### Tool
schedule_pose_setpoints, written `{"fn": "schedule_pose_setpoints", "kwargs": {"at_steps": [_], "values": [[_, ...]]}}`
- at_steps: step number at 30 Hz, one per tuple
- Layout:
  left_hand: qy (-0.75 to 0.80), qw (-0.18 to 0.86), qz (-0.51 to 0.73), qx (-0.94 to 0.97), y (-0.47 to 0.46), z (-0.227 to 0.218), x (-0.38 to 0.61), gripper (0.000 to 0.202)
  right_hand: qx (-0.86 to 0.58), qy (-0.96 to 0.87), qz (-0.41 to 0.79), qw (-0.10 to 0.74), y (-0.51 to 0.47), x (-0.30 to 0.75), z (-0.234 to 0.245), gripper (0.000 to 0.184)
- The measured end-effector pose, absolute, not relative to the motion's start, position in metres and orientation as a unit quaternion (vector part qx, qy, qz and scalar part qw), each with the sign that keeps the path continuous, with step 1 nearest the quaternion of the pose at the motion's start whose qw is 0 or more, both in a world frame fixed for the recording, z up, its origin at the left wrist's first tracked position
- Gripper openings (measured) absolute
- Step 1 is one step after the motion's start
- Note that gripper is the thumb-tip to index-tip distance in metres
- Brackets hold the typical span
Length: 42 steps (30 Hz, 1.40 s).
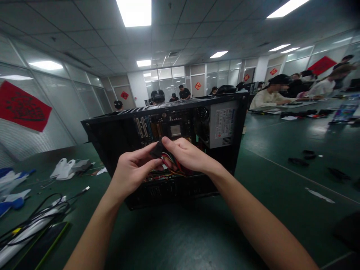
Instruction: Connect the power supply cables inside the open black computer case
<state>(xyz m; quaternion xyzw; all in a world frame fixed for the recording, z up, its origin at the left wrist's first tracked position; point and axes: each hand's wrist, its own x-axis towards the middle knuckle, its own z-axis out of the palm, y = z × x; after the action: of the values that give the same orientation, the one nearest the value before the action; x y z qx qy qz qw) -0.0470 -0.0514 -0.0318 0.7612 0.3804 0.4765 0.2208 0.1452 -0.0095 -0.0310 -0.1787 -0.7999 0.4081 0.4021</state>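
An open black computer case (112, 135) stands on the green table (275, 180), its inside facing me. A silver power supply (223, 123) sits at its upper right, beside a fan. My left hand (132, 170) and my right hand (187, 153) meet in front of the case. Both pinch a small black connector (156, 150) between thumb and fingers. A bundle of red, yellow and black wires (171, 167) runs from the connector under my right hand into the case.
Loose cables (36, 217) and a dark flat panel (42, 243) lie at the near left. White objects (66, 168) lie further back on the left. Small black parts (298, 161) are scattered on the right. Several people sit at the far right of the table.
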Motion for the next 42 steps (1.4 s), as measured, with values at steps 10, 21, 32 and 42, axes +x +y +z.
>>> {"fn": "schedule_pose_setpoints", "kwargs": {"at_steps": [10,21,32,42], "values": [[0.351,0.168,0.400,0.830,-0.053,-0.031,-0.050,0.076,-0.178,-0.791,0.408,0.421,-0.010,0.137,-0.046,0.070],[0.404,-0.042,0.325,0.854,-0.046,-0.025,-0.058,0.057,-0.192,-0.833,0.357,0.377,-0.010,0.142,-0.044,0.028],[0.466,-0.147,0.241,0.838,-0.033,-0.032,-0.062,0.055,-0.228,-0.793,0.438,0.357,-0.002,0.127,-0.061,0.007],[0.433,0.050,0.398,0.807,-0.003,-0.085,-0.033,0.073,-0.252,-0.758,0.398,0.452,0.038,0.142,-0.071,0.011]]}}
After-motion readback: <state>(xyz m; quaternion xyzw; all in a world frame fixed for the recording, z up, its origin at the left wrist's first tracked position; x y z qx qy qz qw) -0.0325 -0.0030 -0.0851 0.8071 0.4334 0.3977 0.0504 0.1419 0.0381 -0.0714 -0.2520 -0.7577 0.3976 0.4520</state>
